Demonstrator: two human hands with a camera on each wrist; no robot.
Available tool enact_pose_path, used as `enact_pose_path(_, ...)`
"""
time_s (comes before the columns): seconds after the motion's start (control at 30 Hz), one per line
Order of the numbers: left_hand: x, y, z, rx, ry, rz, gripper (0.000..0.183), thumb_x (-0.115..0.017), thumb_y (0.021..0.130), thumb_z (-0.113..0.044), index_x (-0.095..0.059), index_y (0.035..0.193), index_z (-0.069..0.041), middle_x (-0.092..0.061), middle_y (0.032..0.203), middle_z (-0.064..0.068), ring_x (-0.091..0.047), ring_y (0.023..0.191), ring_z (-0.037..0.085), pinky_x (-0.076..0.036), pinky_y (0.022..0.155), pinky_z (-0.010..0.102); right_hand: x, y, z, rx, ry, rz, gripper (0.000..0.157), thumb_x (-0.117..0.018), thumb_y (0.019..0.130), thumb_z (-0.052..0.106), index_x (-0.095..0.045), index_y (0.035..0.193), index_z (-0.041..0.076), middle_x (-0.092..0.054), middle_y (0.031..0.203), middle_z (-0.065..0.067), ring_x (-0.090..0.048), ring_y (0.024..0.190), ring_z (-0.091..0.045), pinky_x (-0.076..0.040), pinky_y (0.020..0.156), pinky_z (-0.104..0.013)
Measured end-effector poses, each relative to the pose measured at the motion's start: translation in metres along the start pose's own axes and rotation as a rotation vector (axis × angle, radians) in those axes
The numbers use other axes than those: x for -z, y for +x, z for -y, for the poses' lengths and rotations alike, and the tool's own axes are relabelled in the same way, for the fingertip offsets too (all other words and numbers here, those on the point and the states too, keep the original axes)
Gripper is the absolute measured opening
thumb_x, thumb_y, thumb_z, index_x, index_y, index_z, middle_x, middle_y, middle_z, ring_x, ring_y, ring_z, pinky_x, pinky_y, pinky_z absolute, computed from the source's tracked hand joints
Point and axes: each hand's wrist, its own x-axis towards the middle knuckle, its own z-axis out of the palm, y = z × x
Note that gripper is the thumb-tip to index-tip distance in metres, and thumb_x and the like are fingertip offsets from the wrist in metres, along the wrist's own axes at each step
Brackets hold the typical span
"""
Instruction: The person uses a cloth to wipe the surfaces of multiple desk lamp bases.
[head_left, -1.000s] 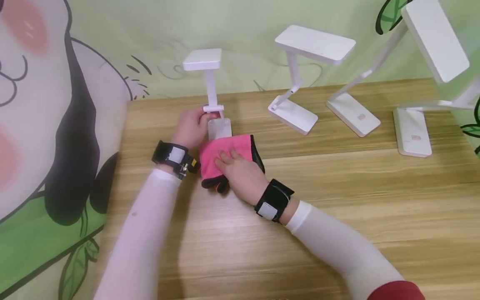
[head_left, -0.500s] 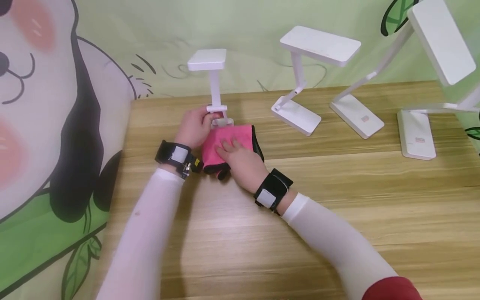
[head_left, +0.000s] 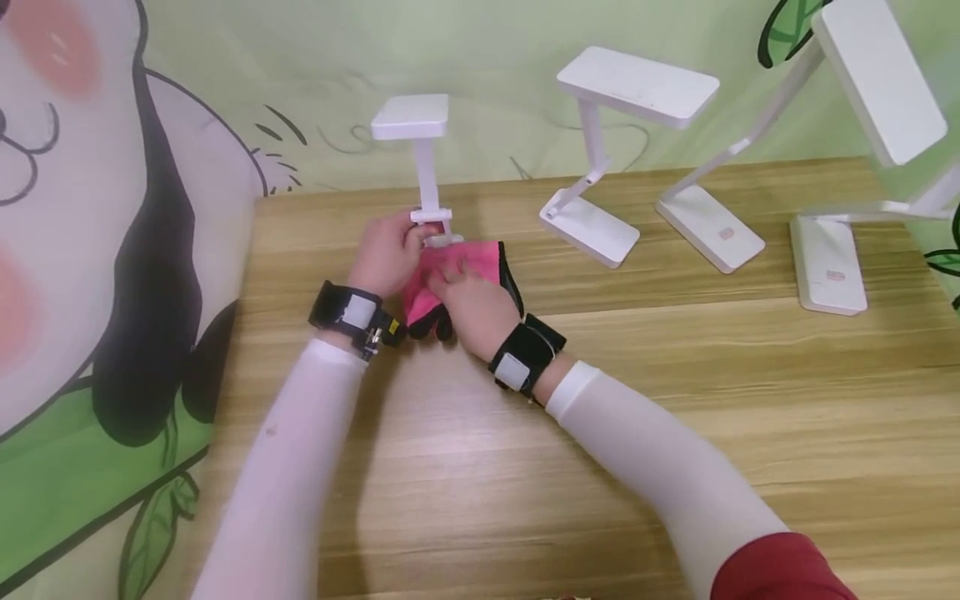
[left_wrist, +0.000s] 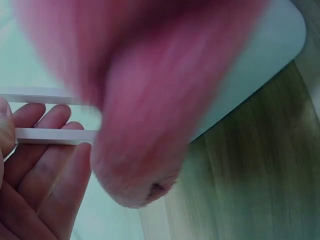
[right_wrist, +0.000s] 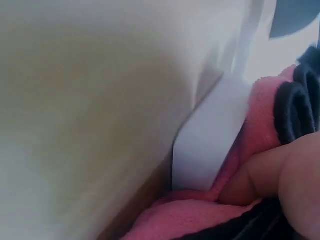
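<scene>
- The lamp (head_left: 426,175) stands near the table's (head_left: 660,400) far edge, towards the far left corner.
- Its stem (left_wrist: 55,135) is gripped in the curled fingers (left_wrist: 65,190) of the left hand (head_left: 384,257).
- The cloth (head_left: 487,260) is pressed onto the base (right_wrist: 210,135) by the right hand (head_left: 480,312); whether the cloth is also pinched cannot be told.
- Wiping of the base seems to be in hand; a steadied stem and even pressure are probably called for next.
</scene>
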Motion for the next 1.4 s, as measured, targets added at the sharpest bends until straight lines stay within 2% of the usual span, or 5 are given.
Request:
enact_pose_path(0.43, -0.002, 0.001, 0.004, -0.028, -0.024, -0.007, 0.029, -0.048, 0.096, -0.030, -0.067, 0.112, -0.015, -0.069, 0.087, 0.011, -0.040, 0.055, 0.021, -0.037, 0.050, 0.032, -0.001, -0.041, 0.021, 0.021, -0.034, 0.030, 0.043, -0.046, 0.097, 0.012, -0.046, 0.139, 0.019, -0.044, 0.145, -0.010, -0.039, 0.133, -0.036, -0.058, 0.075, -0.042)
enact_pose_path(0.67, 0.001, 0.000, 0.000, 0.007, -0.008, -0.004, 0.028, -0.049, 0.095, -0.031, -0.067, 0.112, -0.016, -0.070, 0.090, 0.010, -0.048, 0.061, 0.023, -0.040, 0.056, 0.033, 0.002, -0.007, 0.009, 0.028, 0.014, 0.005, 0.047, -0.042, 0.096, 0.008, -0.053, 0.132, 0.035, -0.043, 0.146, 0.002, -0.042, 0.132, -0.027, -0.055, 0.055, -0.036)
enact_pose_path(0.83, 0.001, 0.001, 0.000, 0.021, -0.016, 0.004, 0.031, -0.050, 0.094, -0.034, -0.066, 0.114, -0.016, -0.068, 0.090, 0.010, -0.052, 0.064, 0.025, -0.043, 0.057, 0.034, 0.003, 0.014, -0.001, 0.005, 0.056, 0.005, 0.044, -0.040, 0.097, 0.010, -0.054, 0.130, 0.036, -0.040, 0.148, 0.005, -0.039, 0.134, -0.025, -0.057, 0.068, -0.044)
enact_pose_path(1.2, 0.002, 0.001, 0.002, -0.015, -0.008, -0.006, 0.029, -0.047, 0.097, -0.030, -0.067, 0.110, -0.014, -0.065, 0.078, 0.015, -0.044, 0.055, 0.021, -0.038, 0.051, 0.033, 0.015, -0.047, 0.003, 0.003, 0.140, 0.147, 0.051, -0.040, 0.095, 0.007, -0.044, 0.138, 0.034, -0.040, 0.149, -0.001, -0.036, 0.136, -0.025, -0.053, 0.089, -0.042)
enact_pose_path(1.4, 0.000, 0.002, 0.003, -0.038, 0.004, -0.012, 0.028, -0.048, 0.096, -0.028, -0.067, 0.110, -0.013, -0.070, 0.087, 0.013, -0.049, 0.060, 0.021, -0.041, 0.054, 0.032, 0.037, -0.053, -0.012, 0.009, 0.190, 0.091, 0.053, -0.044, 0.090, 0.001, -0.050, 0.135, 0.028, -0.047, 0.144, -0.004, -0.044, 0.131, -0.024, -0.051, 0.092, -0.045)
